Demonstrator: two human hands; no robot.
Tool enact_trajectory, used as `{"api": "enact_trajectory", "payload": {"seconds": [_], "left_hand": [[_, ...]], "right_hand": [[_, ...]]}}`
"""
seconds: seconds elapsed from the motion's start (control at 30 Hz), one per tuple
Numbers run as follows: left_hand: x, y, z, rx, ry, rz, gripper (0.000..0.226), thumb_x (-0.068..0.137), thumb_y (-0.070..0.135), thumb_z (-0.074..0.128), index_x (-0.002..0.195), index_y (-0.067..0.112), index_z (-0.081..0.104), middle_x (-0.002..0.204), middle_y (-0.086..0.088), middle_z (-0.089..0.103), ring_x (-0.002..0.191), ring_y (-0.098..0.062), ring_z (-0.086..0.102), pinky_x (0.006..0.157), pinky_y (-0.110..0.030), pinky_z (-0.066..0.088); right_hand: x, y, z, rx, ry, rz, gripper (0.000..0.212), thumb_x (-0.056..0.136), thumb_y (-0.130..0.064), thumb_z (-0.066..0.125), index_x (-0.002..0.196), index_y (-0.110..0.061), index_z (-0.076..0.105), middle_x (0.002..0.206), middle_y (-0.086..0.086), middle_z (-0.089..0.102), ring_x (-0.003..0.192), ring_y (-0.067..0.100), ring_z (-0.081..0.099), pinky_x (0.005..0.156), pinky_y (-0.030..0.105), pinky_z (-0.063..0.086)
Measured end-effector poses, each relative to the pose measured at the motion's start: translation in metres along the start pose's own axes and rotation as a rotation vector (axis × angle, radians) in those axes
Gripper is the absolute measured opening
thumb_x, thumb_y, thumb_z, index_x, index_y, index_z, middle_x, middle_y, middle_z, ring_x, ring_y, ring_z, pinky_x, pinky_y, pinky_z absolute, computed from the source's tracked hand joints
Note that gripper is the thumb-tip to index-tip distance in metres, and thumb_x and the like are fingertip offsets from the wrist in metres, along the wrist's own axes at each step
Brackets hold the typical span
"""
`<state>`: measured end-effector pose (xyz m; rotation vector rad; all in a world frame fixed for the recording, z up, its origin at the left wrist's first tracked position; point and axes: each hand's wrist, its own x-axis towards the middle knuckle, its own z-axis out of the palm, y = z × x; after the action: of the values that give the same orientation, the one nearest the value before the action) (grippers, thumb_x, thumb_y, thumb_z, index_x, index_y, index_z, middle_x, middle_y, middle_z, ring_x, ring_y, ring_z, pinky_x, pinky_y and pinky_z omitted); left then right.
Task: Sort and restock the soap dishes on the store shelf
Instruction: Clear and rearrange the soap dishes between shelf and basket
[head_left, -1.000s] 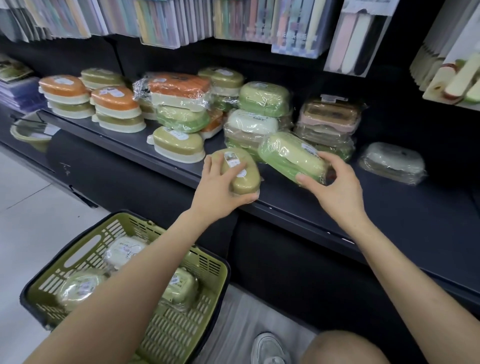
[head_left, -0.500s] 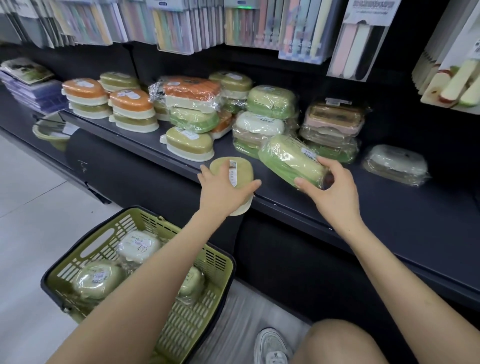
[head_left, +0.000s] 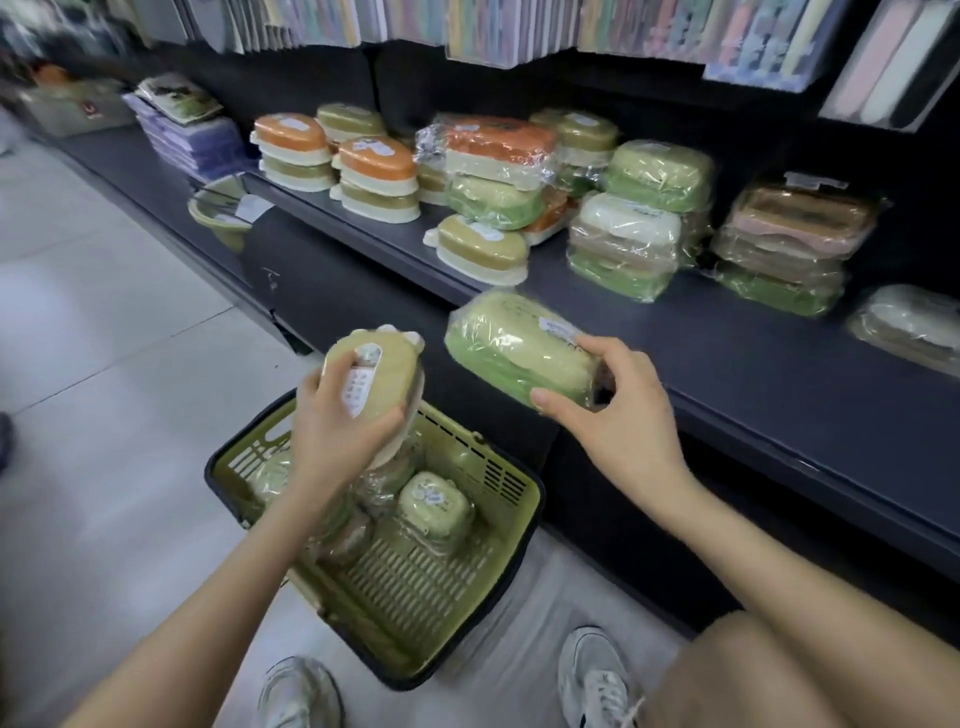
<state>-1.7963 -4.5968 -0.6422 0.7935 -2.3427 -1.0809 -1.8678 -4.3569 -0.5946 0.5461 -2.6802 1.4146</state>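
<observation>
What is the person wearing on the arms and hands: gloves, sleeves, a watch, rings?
The left hand and right hand are bare: no gloves, rings or bracelets show. The left forearm and right forearm are bare to the frame edge, with no sleeve or watch in view.

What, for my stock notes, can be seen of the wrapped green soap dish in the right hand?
The wrapped green soap dish is oval, a pale yellow-green lid over a brighter green base, sealed in clear film with a white label on top. It is tilted in the air before the shelf edge; the right hand grips its near end.
</observation>
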Motion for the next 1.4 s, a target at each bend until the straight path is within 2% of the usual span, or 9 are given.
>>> {"api": "enact_trajectory", "payload": {"seconds": [0.1, 0.27, 0.6, 0.77, 0.97, 1.07, 1.17, 1.3, 1.4], "left_hand": [[-0.002, -0.040, -0.019, -0.019, 0.039, -0.112, 0.071, 0.062, 0.042, 0.068, 0.129, 0.030, 0.049, 0.131, -0.002, 0.039, 0.105, -0.015, 0.043, 0.086, -0.025, 0.032], [0.001, -0.095, -0.026, 0.029, 0.035, -0.170, 0.060, 0.074, 0.029, 0.077, 0.127, 0.028, 0.049, 0.133, -0.008, 0.041, 0.116, -0.023, 0.045, 0.090, -0.024, 0.032], [0.009, -0.179, -0.023, 0.088, 0.009, -0.188, 0.067, 0.072, 0.026, 0.080, 0.131, 0.027, 0.049, 0.140, -0.003, 0.039, 0.123, -0.021, 0.046, 0.092, -0.023, 0.034], [0.014, -0.202, -0.016, 0.152, -0.113, -0.176, 0.086, 0.067, 0.041, 0.081, 0.141, 0.023, 0.040, 0.146, -0.002, 0.035, 0.131, -0.020, 0.039, 0.099, -0.026, 0.036], [0.030, -0.210, -0.019, 0.170, -0.266, -0.163, 0.108, 0.064, 0.039, 0.085, 0.150, 0.015, 0.024, 0.150, 0.001, 0.035, 0.134, -0.016, 0.037, 0.106, -0.028, 0.035], [0.038, -0.198, -0.026, 0.177, -0.362, -0.110, 0.114, 0.051, 0.055, 0.076, 0.147, 0.016, 0.028, 0.145, 0.004, 0.040, 0.129, -0.013, 0.040, 0.100, -0.020, 0.031], [0.040, -0.184, -0.032, 0.196, -0.477, -0.027, 0.116, 0.044, 0.065, 0.062, 0.146, 0.019, 0.029, 0.139, 0.007, 0.041, 0.122, -0.008, 0.040, 0.098, -0.017, 0.030], [0.030, -0.169, -0.034, 0.280, -0.668, 0.192, 0.114, 0.050, 0.066, 0.062, 0.148, 0.020, 0.025, 0.140, 0.007, 0.040, 0.122, -0.006, 0.040, 0.098, -0.007, 0.026], [0.026, -0.170, -0.036, 0.274, -0.713, 0.291, 0.109, 0.057, 0.058, 0.073, 0.147, 0.018, 0.026, 0.140, 0.008, 0.041, 0.116, 0.005, 0.036, 0.095, 0.004, 0.019]], "right_hand": [[-0.019, 0.009, 0.046, -0.120, -0.181, -0.012, 0.065, 0.074, -0.045, 0.078, 0.131, -0.031, 0.051, 0.113, -0.007, 0.046, 0.110, 0.011, 0.044, 0.093, 0.022, 0.035], [-0.025, 0.047, 0.121, -0.379, -0.393, 0.047, 0.067, 0.079, -0.049, 0.073, 0.136, -0.028, 0.046, 0.123, 0.002, 0.044, 0.116, 0.022, 0.040, 0.098, 0.029, 0.037], [-0.030, 0.117, 0.252, -0.499, -0.378, 0.226, 0.064, 0.086, -0.044, 0.068, 0.140, -0.023, 0.042, 0.129, 0.009, 0.042, 0.115, 0.025, 0.041, 0.089, 0.031, 0.043], [-0.016, 0.140, 0.291, -0.633, -0.431, 0.229, 0.062, 0.088, -0.037, 0.066, 0.140, -0.021, 0.037, 0.136, 0.012, 0.038, 0.119, 0.026, 0.041, 0.082, 0.031, 0.049], [-0.003, 0.133, 0.283, -0.777, -0.559, 0.234, 0.076, 0.081, -0.059, 0.065, 0.143, -0.025, 0.035, 0.141, 0.012, 0.033, 0.118, 0.027, 0.046, 0.076, 0.031, 0.048], [0.020, 0.102, 0.265, -0.522, -0.511, 0.102, 0.088, 0.079, -0.058, 0.068, 0.150, -0.027, 0.026, 0.156, 0.008, 0.024, 0.132, 0.026, 0.040, 0.096, 0.034, 0.043], [0.039, 0.066, 0.251, -0.260, -0.665, -0.137, 0.102, 0.073, -0.049, 0.078, 0.152, -0.038, 0.015, 0.161, -0.006, 0.008, 0.146, 0.020, 0.019, 0.114, 0.044, 0.025], [0.050, 0.045, 0.249, -0.291, -0.977, -0.380, 0.116, 0.068, -0.048, 0.081, 0.151, -0.043, 0.000, 0.161, -0.014, -0.001, 0.148, 0.009, -0.001, 0.121, 0.044, 0.006], [0.045, 0.047, 0.249, -0.300, -1.058, -0.505, 0.114, 0.069, -0.050, 0.080, 0.151, -0.041, 0.001, 0.160, -0.014, 0.009, 0.146, 0.005, 0.005, 0.122, 0.040, 0.004]]}}
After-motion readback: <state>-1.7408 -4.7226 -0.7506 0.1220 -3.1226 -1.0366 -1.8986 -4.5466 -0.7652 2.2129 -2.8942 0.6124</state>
